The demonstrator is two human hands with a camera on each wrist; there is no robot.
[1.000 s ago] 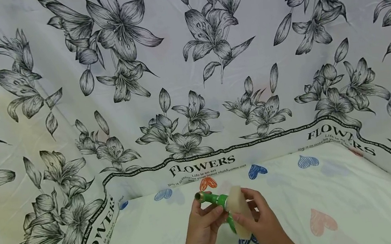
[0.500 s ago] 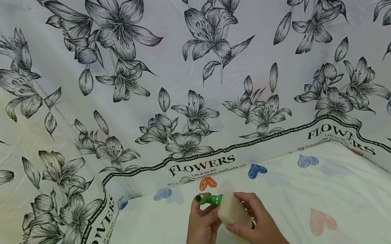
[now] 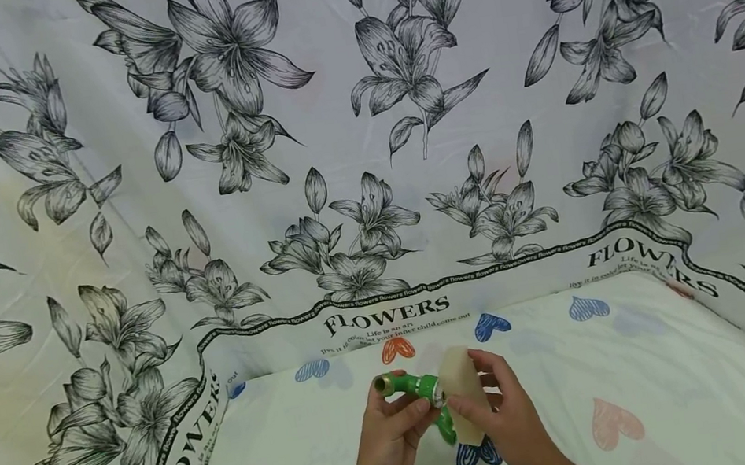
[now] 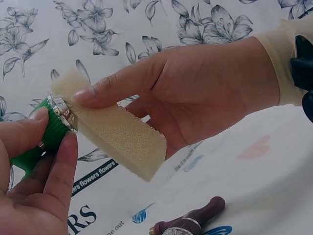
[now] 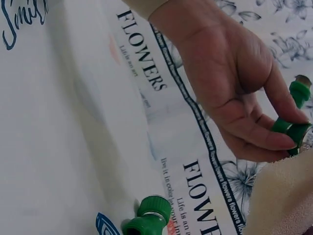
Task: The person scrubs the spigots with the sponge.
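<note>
My left hand (image 3: 390,444) grips a green pipe-shaped piece (image 3: 402,382) with a brass-coloured open end and a silver ring. In the left wrist view, its ridged green body shows between thumb and fingers, beside the silver ring (image 4: 62,111). My right hand (image 3: 515,413) holds a beige sponge block (image 3: 465,390), thumb on the near side and fingers behind. The sponge (image 4: 122,134) stands on edge against or very close to the silver ring; whether they touch is unclear. From the right wrist, the sponge (image 5: 281,200) shows at the lower right, below the left hand (image 5: 220,83).
Another green piece (image 3: 446,427) lies on the heart-printed white cloth (image 3: 289,451), partly hidden behind the sponge. A maroon piece with a silver ring (image 4: 188,223) lies on the cloth in the left wrist view. A flower-printed curtain (image 3: 358,131) hangs behind.
Half a second ago the sponge lay farther left with its broad face covering the silver ring. Now it is turned edge-on and shifted right, and the ring shows. The left hand has barely moved.
</note>
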